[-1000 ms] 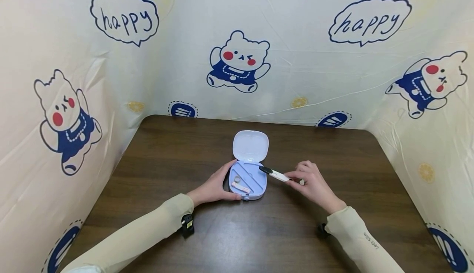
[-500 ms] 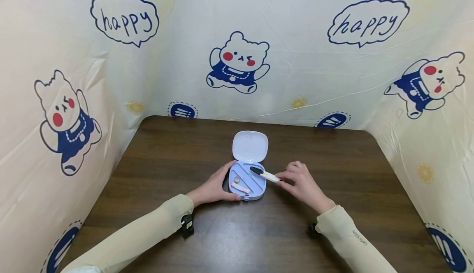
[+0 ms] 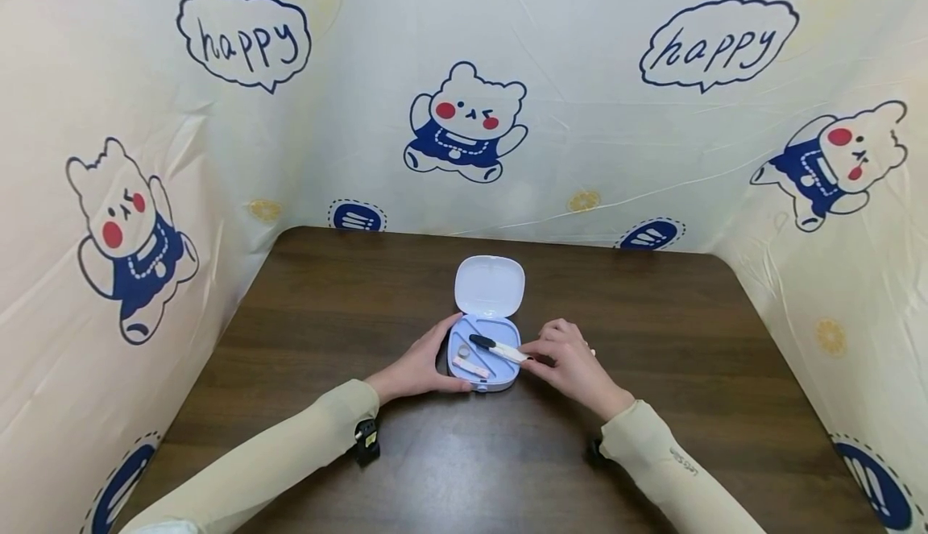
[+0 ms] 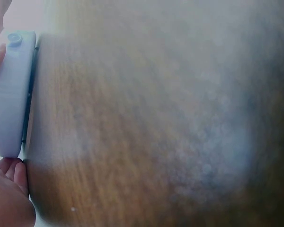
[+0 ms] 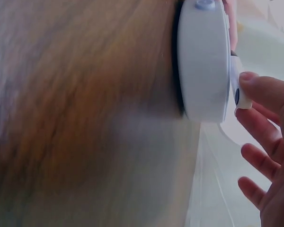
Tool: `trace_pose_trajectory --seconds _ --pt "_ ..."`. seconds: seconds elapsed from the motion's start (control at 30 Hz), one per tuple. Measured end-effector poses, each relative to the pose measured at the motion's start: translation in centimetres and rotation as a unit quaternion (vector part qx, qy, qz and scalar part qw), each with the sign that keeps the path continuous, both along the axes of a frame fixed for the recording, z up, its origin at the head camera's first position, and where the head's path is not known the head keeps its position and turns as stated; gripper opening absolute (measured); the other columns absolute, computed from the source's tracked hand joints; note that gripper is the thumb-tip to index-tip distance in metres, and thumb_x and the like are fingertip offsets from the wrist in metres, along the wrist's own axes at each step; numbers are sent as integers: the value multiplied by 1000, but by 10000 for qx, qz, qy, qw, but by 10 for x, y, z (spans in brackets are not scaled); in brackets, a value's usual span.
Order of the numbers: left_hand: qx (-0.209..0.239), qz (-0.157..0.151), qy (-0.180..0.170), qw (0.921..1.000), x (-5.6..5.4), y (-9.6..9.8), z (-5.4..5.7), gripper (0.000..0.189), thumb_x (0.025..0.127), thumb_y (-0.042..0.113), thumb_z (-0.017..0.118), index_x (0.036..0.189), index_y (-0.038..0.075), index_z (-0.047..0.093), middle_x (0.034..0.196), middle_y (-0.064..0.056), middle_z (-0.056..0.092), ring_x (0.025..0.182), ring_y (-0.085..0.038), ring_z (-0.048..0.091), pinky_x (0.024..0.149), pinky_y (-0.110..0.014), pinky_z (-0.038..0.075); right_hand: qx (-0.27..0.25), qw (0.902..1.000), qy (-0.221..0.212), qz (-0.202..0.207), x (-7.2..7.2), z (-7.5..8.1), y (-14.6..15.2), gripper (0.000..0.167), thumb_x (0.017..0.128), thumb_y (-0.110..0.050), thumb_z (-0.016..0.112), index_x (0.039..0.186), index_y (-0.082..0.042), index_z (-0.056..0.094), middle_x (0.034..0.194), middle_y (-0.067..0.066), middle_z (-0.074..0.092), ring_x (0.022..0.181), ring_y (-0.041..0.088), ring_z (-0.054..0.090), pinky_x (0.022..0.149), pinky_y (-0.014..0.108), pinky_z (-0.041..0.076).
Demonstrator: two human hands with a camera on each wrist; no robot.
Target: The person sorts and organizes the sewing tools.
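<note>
An open light-blue round-cornered compartment box sits on the table with its lid tipped back. My left hand grips its left side, thumb along the front and fingers toward the back. Between thumb and index finger, my right hand pinches the pale end of a slim white stick with a black end, held slantwise over the box. In the right wrist view the stick shows a dark oval near its end, and the other fingers are spread. A small round ring-like piece and a short pale pinkish strip lie in the left compartment.
The dark brown wooden table extends around the box. A pale cloth printed with cartoon bears hangs behind and along both sides. A black strap device is on the left wrist.
My right hand has moved left with the white stick, from the box's right edge to over its compartments. The left hand and the box have stayed in place.
</note>
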State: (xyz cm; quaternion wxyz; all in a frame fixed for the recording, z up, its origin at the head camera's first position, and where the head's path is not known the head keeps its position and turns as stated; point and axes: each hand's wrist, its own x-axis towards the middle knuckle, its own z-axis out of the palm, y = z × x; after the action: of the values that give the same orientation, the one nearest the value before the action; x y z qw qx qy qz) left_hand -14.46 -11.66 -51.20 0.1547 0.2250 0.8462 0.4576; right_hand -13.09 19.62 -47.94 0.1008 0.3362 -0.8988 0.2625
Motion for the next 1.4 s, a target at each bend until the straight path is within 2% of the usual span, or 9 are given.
trace_pose_trajectory --seconds 0.23,0.5,0.83,1.1,1.4 --pt "-47 38 -59 10000 0 1 1 120 77 47 92 167 21 18 168 -9 28 153 -29 29 121 -54 29 44 9999 67 -129 2 0 -11 19 87 -21 87 104 -16 83 86 -2 66 99 21 54 92 46 43" --pt "-92 57 -51 9999 0 1 2 119 78 47 91 167 20 18 168 -9 28 153 -29 30 120 -56 29 -9 9984 211 -516 10 -1 -27 16 86 -19 87 101 -13 83 77 -3 60 91 20 51 86 43 41" --pt "-26 55 -32 10000 0 2 0 119 77 46 92 167 21 19 168 -9 29 152 -29 30 120 -56 29 -24 9935 670 -917 20 -2 -42 17 83 -17 89 97 -12 82 74 -4 58 90 24 53 90 51 43" --pt "-89 123 -95 9998 2 2 0 119 77 47 92 167 22 19 168 -9 28 152 -29 31 120 -56 29 136 9911 865 -1003 27 -4 -50 16 85 -18 88 98 -12 80 76 -2 60 94 28 56 95 52 42" --pt "-90 104 -65 9999 2 2 -3 118 77 48 92 167 23 19 167 -7 29 151 -27 32 121 -54 29 304 9876 1129 -1048 30 -4 -55 17 86 -20 87 98 -10 80 79 0 64 95 28 56 93 52 41"
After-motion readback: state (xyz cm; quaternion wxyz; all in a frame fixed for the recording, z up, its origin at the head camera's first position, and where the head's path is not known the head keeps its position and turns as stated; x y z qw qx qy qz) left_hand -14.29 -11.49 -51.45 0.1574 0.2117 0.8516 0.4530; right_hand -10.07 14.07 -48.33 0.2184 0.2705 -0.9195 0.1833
